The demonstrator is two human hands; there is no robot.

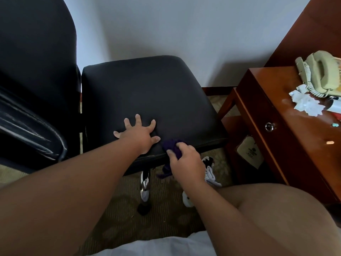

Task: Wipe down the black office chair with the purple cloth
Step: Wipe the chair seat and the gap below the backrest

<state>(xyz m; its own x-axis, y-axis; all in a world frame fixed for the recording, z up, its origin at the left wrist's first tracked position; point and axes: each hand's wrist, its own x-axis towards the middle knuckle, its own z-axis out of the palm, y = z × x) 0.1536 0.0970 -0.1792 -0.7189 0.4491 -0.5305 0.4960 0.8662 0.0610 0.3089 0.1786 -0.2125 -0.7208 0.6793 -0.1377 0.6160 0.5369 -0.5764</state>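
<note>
The chair (147, 93) is set in the middle, with its backrest (36, 61) raised at the left and a wall (184, 24) behind it. The left grip (140, 133) is laid flat on the near part of the seat. Just right of it, the right grip (184, 159) is closed round the cloth (172, 146) at the seat's front edge, and the cloth's end is hung below that edge. A chair leg (144, 183) and a shoe (210, 170) are found on the carpet (162, 209) under the seat. To the right a counter (287, 145) is placed, on which a telephone (321, 71) is set at the far end, with crumpled tissue (306, 102) just before it.
</note>
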